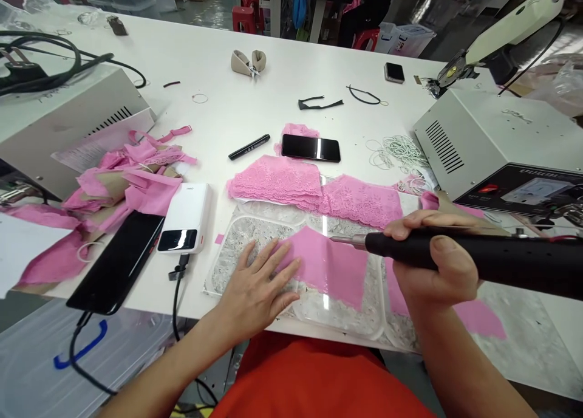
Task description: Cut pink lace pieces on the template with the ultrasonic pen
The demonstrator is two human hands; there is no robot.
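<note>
Red clothing (319, 381) on the camera wearer is nearest my head view, close against the front edge of the tabletop (182, 47). From my remote station I register this white tabletop as the largest item. Two grey metal units stand on it: the right unit (510, 126), with a dial (532, 190) on its front panel, near the right edge; the left unit (36, 132), toward the left edge. Between them, a grey marbled board (228, 248) lies flat along the front edge. A pink fabric heap (136, 181) lies beside the left unit.

I observe a black-handled tool (510, 254) extending in from the right, above the board. The right hand (437, 272) is wrapped around its handle. Its metal tip points left, over a pink fabric piece (328, 263) on the board, near the middle of the front edge; I cannot confirm contact. The left hand (259, 290) is flat, fingers spread, grasping nothing, its fingertips at the left margin of that piece. A pink lace stack (277, 184) lies behind it, at the board's rear edge.

Left of the board, I locate a black phone-shaped device (118, 263) and a smaller white power bank (184, 217), both cabled. Behind the lace lie a phone (311, 148) and, to its left, a black pen (249, 147).
</note>
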